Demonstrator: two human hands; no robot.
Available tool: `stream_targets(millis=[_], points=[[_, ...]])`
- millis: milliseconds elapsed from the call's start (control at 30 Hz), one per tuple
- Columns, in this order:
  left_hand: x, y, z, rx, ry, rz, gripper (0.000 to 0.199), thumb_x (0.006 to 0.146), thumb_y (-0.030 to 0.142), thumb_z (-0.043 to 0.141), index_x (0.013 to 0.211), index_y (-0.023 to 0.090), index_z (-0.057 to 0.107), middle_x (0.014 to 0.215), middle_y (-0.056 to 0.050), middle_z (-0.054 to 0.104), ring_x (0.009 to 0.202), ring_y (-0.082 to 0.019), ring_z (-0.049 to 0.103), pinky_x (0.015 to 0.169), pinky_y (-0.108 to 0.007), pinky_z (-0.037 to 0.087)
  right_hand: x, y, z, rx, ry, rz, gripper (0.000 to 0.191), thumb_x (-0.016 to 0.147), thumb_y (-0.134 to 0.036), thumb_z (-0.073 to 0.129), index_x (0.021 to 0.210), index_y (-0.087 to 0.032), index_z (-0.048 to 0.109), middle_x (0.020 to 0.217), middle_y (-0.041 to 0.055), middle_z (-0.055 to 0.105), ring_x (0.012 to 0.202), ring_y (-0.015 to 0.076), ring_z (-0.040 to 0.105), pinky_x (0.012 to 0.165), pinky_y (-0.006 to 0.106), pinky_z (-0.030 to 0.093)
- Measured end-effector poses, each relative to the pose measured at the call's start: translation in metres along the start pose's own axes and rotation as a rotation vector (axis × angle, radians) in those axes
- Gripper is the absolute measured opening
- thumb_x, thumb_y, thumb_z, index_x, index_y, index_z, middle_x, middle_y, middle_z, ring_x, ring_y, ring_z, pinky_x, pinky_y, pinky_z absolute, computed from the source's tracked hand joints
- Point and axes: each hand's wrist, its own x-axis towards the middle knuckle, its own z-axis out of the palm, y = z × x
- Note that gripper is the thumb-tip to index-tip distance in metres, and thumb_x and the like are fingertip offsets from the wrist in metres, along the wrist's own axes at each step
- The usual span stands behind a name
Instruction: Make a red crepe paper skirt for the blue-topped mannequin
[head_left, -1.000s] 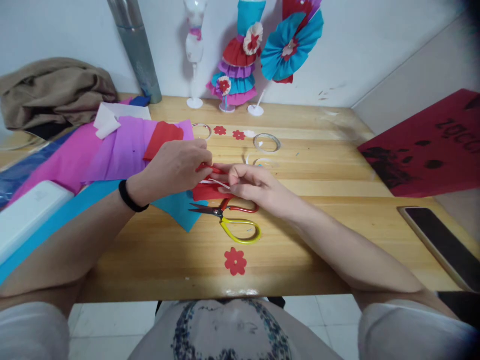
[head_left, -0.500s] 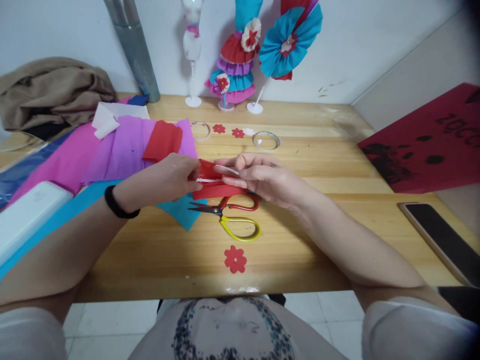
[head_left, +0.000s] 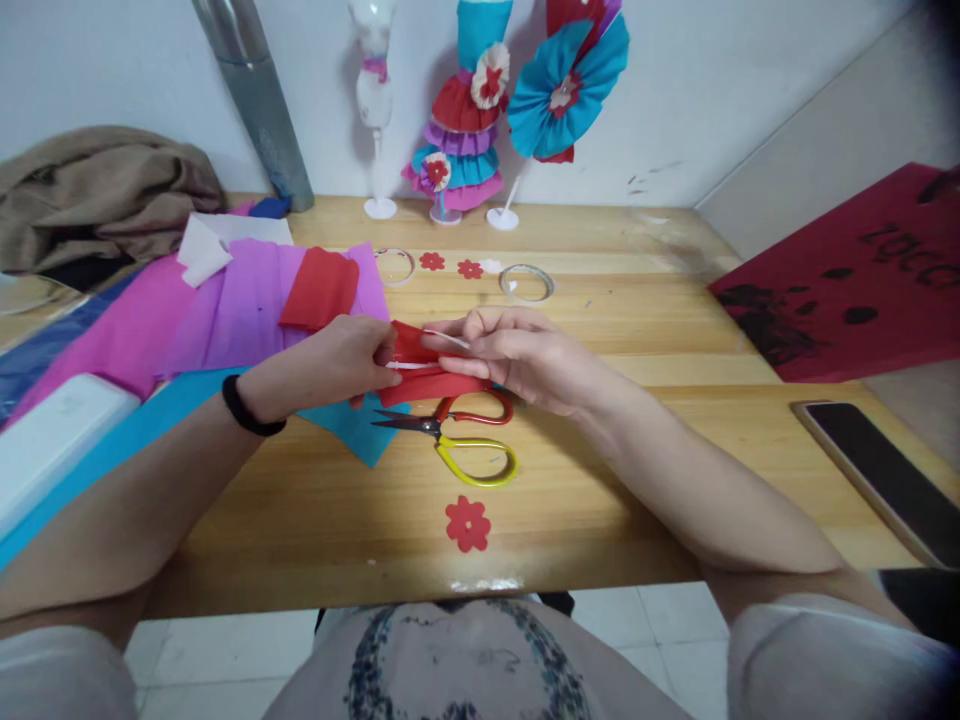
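Note:
Over the middle of the table, my left hand [head_left: 341,358] is closed, pinching the left end of a piece of red crepe paper [head_left: 427,386]. A narrow white strip [head_left: 411,366], like double-sided tape, runs across that paper. Between the thumb and fingers of my right hand [head_left: 521,352] is a thin white paper strip [head_left: 447,339], its free end pointing left above the red paper. Just below my hands lie scissors [head_left: 431,426] with one red and one yellow handle, blades to the left, partly on blue paper [head_left: 360,440]. Closer to me is a red paper flower [head_left: 468,524].
Two tape rolls [head_left: 527,284] and small red flowers [head_left: 470,269] lie beyond my hands. Along the wall stand mannequin stands [head_left: 463,105] dressed in crepe paper and a bottle [head_left: 266,120]. Folded crepe paper [head_left: 225,320] covers the left; a phone [head_left: 874,475] and red bag [head_left: 847,280] are right.
The view has shifted slightly. Both hands keep almost the same pose around the red crepe paper and white strips.

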Motion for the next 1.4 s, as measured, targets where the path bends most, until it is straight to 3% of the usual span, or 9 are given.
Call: stream_targets(millis=[167, 333, 533, 700, 967, 1233, 1400], points=[[0.004, -0.002, -0.001, -0.048, 0.017, -0.005, 0.024, 0.071, 0.018, 0.061, 0.062, 0.022, 0.039, 0.046, 0.006, 0.049, 0.040, -0.011, 0.052, 0.041, -0.022, 0.035, 0.000, -0.001, -0.001, 0.003, 0.012, -0.008, 0.008, 0.062, -0.012, 0.070, 0.064, -0.017, 0.064, 0.106, 0.0064, 0.074, 0.120, 0.0249, 0.067, 0.101, 0.034, 0.058], [0.006, -0.006, 0.002, 0.001, 0.129, 0.007, 0.023, 0.070, 0.013, 0.061, 0.063, 0.021, 0.041, 0.050, 0.006, 0.050, 0.041, -0.011, 0.052, 0.044, -0.022, 0.035, 0.000, -0.001, -0.001, -0.002, 0.014, -0.020, 0.009, 0.062, -0.011, 0.070, 0.063, -0.018, 0.064, 0.104, 0.0053, 0.074, 0.116, 0.0226, 0.068, 0.099, 0.032, 0.058], [0.008, -0.009, 0.006, 0.198, 0.282, 0.157, 0.023, 0.067, 0.009, 0.061, 0.061, 0.019, 0.042, 0.057, 0.003, 0.050, 0.056, -0.013, 0.050, 0.055, -0.026, 0.032, -0.001, -0.003, -0.001, -0.026, -0.012, -0.017, 0.010, 0.064, -0.012, 0.069, 0.063, -0.021, 0.064, 0.107, 0.0032, 0.075, 0.120, 0.0224, 0.066, 0.102, 0.032, 0.057], [0.009, -0.007, 0.008, 0.269, 0.283, 0.144, 0.025, 0.070, 0.006, 0.058, 0.061, 0.020, 0.039, 0.058, 0.003, 0.048, 0.057, -0.013, 0.046, 0.058, -0.027, 0.030, -0.002, -0.005, 0.000, -0.015, -0.005, -0.027, 0.009, 0.063, -0.011, 0.069, 0.062, -0.019, 0.064, 0.100, 0.0027, 0.075, 0.115, 0.0214, 0.069, 0.098, 0.029, 0.058], [0.011, -0.009, 0.009, 0.281, 0.318, 0.170, 0.026, 0.069, 0.006, 0.059, 0.061, 0.020, 0.039, 0.058, 0.004, 0.048, 0.056, -0.012, 0.044, 0.057, -0.026, 0.029, -0.002, -0.005, -0.002, -0.040, -0.016, -0.021, 0.007, 0.065, -0.013, 0.071, 0.065, -0.018, 0.065, 0.108, 0.0044, 0.075, 0.114, 0.0207, 0.070, 0.095, 0.028, 0.059], [0.014, -0.017, 0.009, 0.219, 0.328, 0.198, 0.023, 0.068, 0.008, 0.058, 0.061, 0.020, 0.040, 0.057, 0.004, 0.049, 0.057, -0.013, 0.047, 0.057, -0.028, 0.031, -0.007, -0.009, 0.001, -0.248, 0.055, -0.073, 0.010, 0.066, -0.012, 0.068, 0.063, -0.016, 0.059, 0.123, 0.0083, 0.070, 0.115, 0.0241, 0.069, 0.091, 0.029, 0.061], [0.015, -0.019, 0.009, 0.196, 0.316, 0.224, 0.011, 0.067, 0.010, 0.054, 0.064, 0.019, 0.048, 0.062, 0.002, 0.057, 0.059, -0.013, 0.051, 0.057, -0.026, 0.033, -0.008, -0.017, -0.006, -0.311, 0.065, -0.125, 0.013, 0.067, -0.018, 0.072, 0.064, -0.018, 0.059, 0.115, 0.0072, 0.073, 0.105, 0.0227, 0.073, 0.081, 0.029, 0.062]])
